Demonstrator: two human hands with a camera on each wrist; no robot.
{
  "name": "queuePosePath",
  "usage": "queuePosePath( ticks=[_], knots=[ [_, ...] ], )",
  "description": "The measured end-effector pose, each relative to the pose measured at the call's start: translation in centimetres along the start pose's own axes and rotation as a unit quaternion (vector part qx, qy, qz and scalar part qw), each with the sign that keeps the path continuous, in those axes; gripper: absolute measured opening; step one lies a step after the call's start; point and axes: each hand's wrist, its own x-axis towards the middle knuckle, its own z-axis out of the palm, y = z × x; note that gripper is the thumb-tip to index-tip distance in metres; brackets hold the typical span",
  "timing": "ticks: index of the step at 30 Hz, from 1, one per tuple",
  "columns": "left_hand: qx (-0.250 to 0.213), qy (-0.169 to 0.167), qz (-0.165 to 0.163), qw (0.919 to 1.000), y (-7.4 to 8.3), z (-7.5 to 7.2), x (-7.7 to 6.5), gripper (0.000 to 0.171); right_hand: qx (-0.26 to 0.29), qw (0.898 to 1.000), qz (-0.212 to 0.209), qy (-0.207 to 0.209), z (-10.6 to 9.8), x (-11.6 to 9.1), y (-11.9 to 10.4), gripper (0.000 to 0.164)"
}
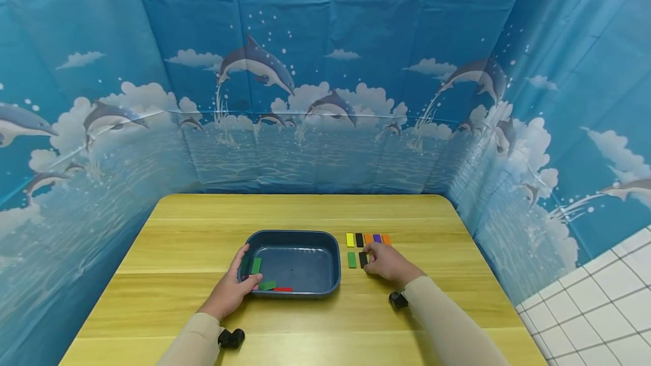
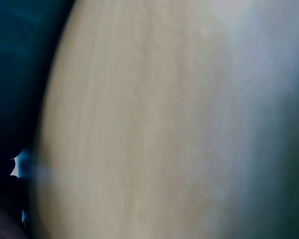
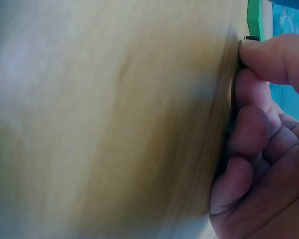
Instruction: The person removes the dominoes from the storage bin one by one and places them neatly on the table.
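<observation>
A dark blue plastic tub (image 1: 338, 261) stands on the table. My left hand (image 1: 229, 293) holds its left end, thumb over the near-left rim and fingers along the outside wall. Inside the tub are two green blocks (image 1: 256, 265), a red block (image 1: 283, 289) and a pink bit beside the thumb. Right of the tub, my right hand (image 1: 390, 264) pinches a flat black block (image 1: 363, 260) at table level. A green block (image 1: 352, 260) lies just left of it. In the right wrist view the fingers are curled, with the black block (image 3: 251, 38) mostly hidden behind the thumb.
Behind the right hand runs a row of blocks: yellow (image 1: 350, 240), black (image 1: 359, 240), orange (image 1: 368, 238), purple (image 1: 377, 238) and another orange (image 1: 386, 239). The wooden table (image 1: 295, 208) ends against a blue dolphin-print curtain (image 1: 315, 151). The left wrist view is blurred.
</observation>
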Motion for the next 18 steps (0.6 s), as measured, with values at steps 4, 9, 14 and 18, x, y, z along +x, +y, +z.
queuePosePath(
  ticks=[4,9,14,18],
  knots=[
    [-0.001,-0.004,-0.003,1.0000,0.9,-0.2,-0.5,0.081,0.017,1.000,0.001,0.000,0.2,0.0,0.0,0.040],
    [-0.002,-0.009,-0.005,0.9999,1.7,-0.3,-0.9,0.081,0.024,1.000,0.001,0.002,0.3,0.2,0.2,0.041],
    [0.000,-0.002,-0.001,1.0000,0.0,0.0,-0.1,0.079,0.032,0.999,-0.004,0.000,0.3,0.2,0.4,0.044],
    [-0.002,-0.002,0.001,1.0000,-0.2,0.0,0.1,0.079,0.042,0.999,-0.009,-0.001,0.2,0.2,0.6,0.046]
  ],
)
